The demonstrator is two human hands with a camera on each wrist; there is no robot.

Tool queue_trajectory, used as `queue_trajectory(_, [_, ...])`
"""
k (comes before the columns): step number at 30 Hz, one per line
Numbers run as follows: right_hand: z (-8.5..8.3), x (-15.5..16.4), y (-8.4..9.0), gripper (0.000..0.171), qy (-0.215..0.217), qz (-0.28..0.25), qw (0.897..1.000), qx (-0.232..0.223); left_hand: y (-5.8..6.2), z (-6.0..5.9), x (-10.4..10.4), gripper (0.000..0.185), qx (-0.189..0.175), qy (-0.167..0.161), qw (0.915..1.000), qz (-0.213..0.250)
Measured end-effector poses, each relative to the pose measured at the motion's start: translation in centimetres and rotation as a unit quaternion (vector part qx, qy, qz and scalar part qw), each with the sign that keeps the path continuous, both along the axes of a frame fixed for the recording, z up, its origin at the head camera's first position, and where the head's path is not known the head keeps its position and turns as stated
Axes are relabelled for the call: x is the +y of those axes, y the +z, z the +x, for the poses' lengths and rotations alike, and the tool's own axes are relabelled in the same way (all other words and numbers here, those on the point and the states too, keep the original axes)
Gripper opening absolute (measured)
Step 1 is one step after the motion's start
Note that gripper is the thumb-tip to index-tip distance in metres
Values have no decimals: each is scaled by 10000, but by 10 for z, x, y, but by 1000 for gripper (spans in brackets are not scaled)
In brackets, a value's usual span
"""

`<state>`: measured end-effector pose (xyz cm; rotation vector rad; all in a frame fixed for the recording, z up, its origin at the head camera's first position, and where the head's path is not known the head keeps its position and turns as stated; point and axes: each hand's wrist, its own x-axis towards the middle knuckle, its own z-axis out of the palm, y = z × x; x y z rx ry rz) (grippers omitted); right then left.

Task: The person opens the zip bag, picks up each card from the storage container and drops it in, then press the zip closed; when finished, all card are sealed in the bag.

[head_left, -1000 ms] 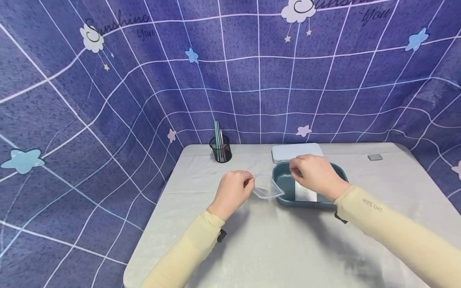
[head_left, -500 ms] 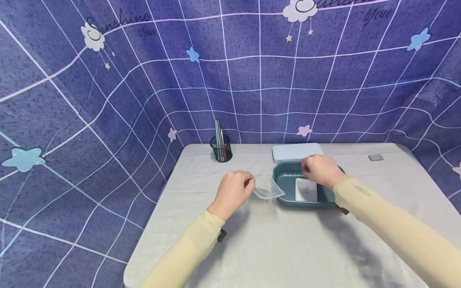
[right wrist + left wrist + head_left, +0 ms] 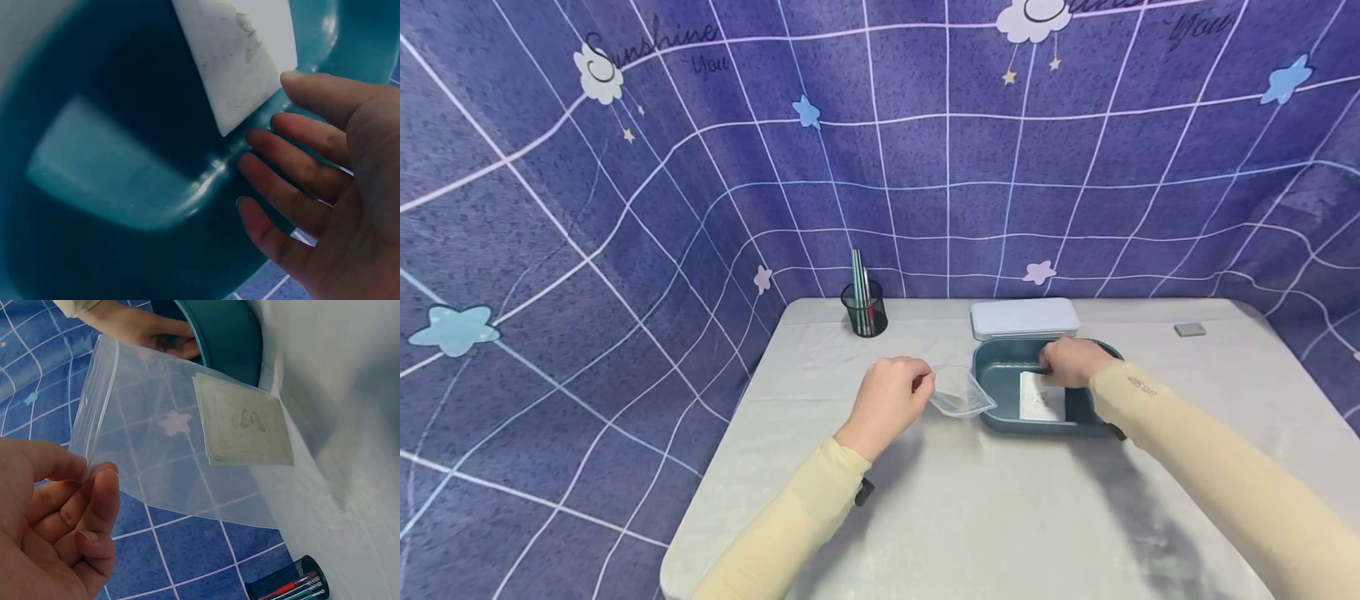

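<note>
My left hand pinches the top edge of a clear zip bag between thumb and fingers, left of a teal basin. In the left wrist view, small square papers with a butterfly drawing appear to lie at the bag's far end. My right hand is lowered into the basin, its fingers parted and slightly bent in the right wrist view. Its thumb is at the edge of a white paper stack in the basin; whether they touch, I cannot tell.
Behind the basin lies a pale blue flat case. A black mesh pen cup with several pencils stands at the back left of the white-covered table. A small grey block lies at the back right.
My right hand has moved right and down into the basin, toward the far side of the paper stack. The left hand stays in place with the zip bag.
</note>
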<state>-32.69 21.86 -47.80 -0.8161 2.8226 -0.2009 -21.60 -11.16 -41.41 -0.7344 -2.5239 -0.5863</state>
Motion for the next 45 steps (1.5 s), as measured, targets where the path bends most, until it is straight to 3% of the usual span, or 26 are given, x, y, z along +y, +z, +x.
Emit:
queue_trajectory(5, [0,0,-6,35,3,29,9998,-184,1,1,1,17,1,-22,10000,0])
queue_trajectory(12, [7,-3,-10,61,-25,182,9995,245,0,1,1,16,-46,0,10000,-30])
queue_trajectory(17, [11,-3,-13,56,-66,125,9984,538,-1,1,1,17,-48,18,10000,-38])
queue_trajectory(27, [13,-1,-17,58,-339,43,9972,664,0,1,2,17,-38,24,10000,-45])
queue_trajectory(36, [21,4,-13,46,-94,-263,9925,1188,1,2,2,17,-36,45,10000,-38])
queue_trajectory(45, [33,5,-1,31,223,-533,9883,1412,1,2,2,17,7,-4,10000,-34])
